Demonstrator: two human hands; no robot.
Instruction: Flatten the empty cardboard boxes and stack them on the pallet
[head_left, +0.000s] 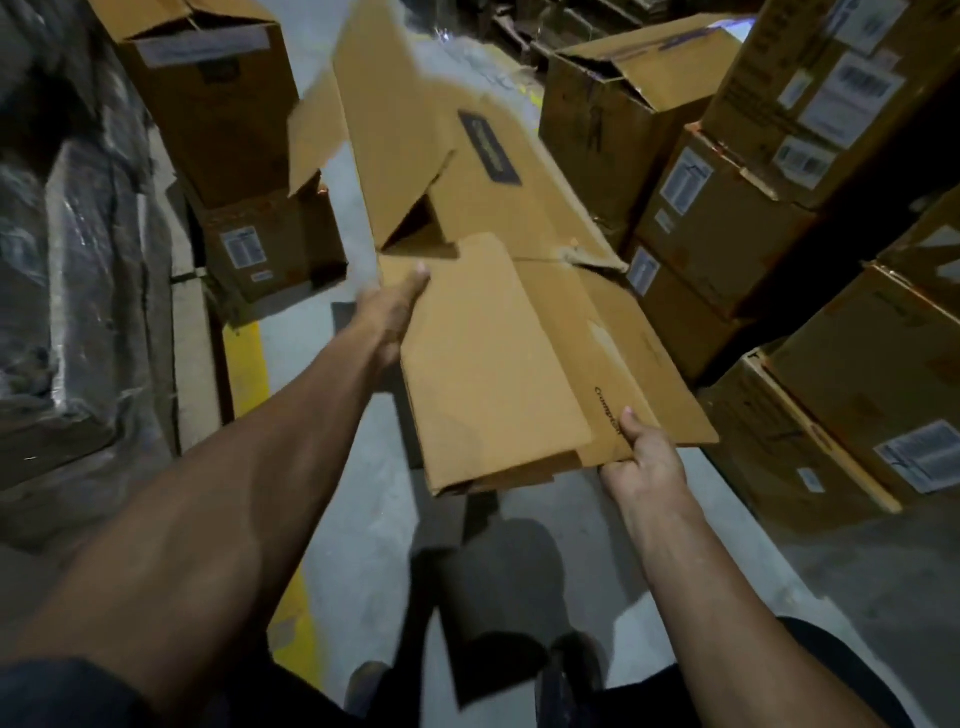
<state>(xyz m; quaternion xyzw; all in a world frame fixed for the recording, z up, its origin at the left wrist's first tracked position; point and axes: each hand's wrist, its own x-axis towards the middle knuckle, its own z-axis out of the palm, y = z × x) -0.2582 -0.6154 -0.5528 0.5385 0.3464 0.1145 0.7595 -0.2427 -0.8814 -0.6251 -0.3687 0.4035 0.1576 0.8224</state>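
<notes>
While both arms reach forward over the grey floor (519, 525), the left hand (397, 312) grips the left edge of a flattened cardboard box (493, 353) and the right hand (641, 449) pinches its near right corner, between stacked boxes (737, 218).

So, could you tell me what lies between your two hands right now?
In the head view, only the flattened cardboard box spans between the left hand and the right hand; both grip its edges.
</notes>
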